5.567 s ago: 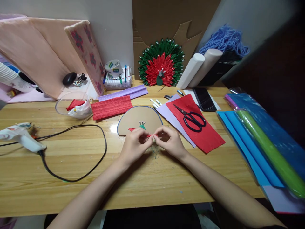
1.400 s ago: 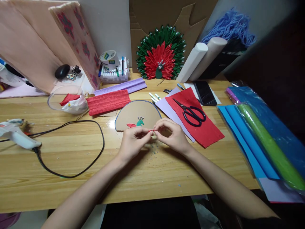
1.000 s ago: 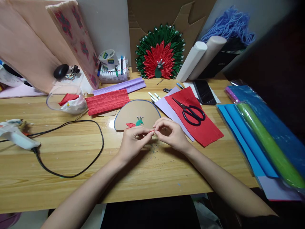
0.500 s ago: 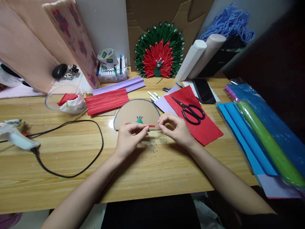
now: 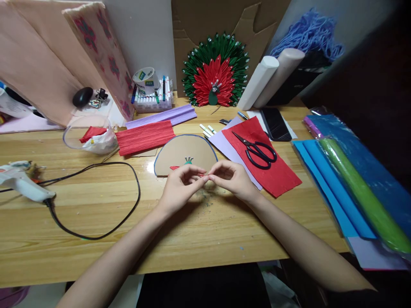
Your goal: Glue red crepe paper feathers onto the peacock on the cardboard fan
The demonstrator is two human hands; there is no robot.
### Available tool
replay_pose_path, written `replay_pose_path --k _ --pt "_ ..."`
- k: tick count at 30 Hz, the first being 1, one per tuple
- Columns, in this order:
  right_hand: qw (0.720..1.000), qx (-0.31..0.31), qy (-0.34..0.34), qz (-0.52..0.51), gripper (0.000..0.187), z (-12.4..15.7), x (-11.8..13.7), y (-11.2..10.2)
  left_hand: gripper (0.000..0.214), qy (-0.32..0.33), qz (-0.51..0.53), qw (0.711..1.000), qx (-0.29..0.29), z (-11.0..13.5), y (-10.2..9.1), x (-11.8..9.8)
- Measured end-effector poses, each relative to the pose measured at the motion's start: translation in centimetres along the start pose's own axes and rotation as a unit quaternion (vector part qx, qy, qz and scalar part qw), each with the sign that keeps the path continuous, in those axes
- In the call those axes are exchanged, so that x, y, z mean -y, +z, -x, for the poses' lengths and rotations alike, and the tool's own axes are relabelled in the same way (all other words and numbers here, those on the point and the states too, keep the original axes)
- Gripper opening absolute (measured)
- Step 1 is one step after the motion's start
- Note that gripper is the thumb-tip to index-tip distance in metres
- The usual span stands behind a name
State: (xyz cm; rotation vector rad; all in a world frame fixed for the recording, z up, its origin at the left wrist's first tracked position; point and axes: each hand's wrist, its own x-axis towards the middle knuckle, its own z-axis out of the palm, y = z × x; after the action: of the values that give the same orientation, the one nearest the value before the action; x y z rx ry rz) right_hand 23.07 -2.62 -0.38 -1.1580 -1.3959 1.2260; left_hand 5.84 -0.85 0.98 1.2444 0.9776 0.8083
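Note:
Between my two hands is a thin strip of red crepe paper (image 5: 174, 167), its left end sticking out past my fingers. My left hand (image 5: 183, 185) pinches it along its length. With thumb and fingertips my right hand (image 5: 230, 177) pinches the strip's right end, the two hands' tips meeting. Just behind them lies a cardboard half-circle (image 5: 184, 147) with a blue-edged curve. A small green shape with a crown (image 5: 189, 161) shows at its lower middle, partly hidden by my left hand.
Black-handled scissors (image 5: 259, 153) lie on red crepe paper (image 5: 284, 179) to the right. A white glue gun (image 5: 28, 186) with a looping black cord is at left. Behind stand a green-and-red paper peacock (image 5: 214, 81) and a marker box (image 5: 152, 102). Wrapped paper rolls (image 5: 359, 188) line the right edge.
My right hand has moved left and closed on the right end of the red strip. My left hand has shifted slightly right and down. The view has tilted a little.

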Motion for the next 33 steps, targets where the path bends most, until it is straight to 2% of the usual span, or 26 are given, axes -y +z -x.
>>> replay_pose_path --k 4,7,16,24,33 --pt "1.000 -0.006 -0.020 0.013 0.013 0.2 0.2 0.3 0.024 -0.021 0.032 0.999 0.011 -0.2 -0.1 0.4" --pt "1.000 -0.017 -0.023 0.000 0.013 0.2 0.2 0.5 0.024 -0.014 0.036 0.999 0.017 -0.2 -0.1 0.5" --pt "0.995 -0.065 0.011 -0.081 0.018 -0.1 -1.1 0.9 0.019 -0.007 0.015 1.000 0.001 -0.4 0.1 0.5" --pt "0.989 -0.066 0.043 -0.124 0.016 -0.1 -0.7 1.0 0.022 -0.005 -0.042 0.999 0.020 -0.2 0.1 0.6" --pt "0.988 -0.044 0.052 -0.141 0.018 0.0 -0.5 1.2 0.024 0.016 -0.057 0.998 0.003 -0.3 -0.1 0.6"
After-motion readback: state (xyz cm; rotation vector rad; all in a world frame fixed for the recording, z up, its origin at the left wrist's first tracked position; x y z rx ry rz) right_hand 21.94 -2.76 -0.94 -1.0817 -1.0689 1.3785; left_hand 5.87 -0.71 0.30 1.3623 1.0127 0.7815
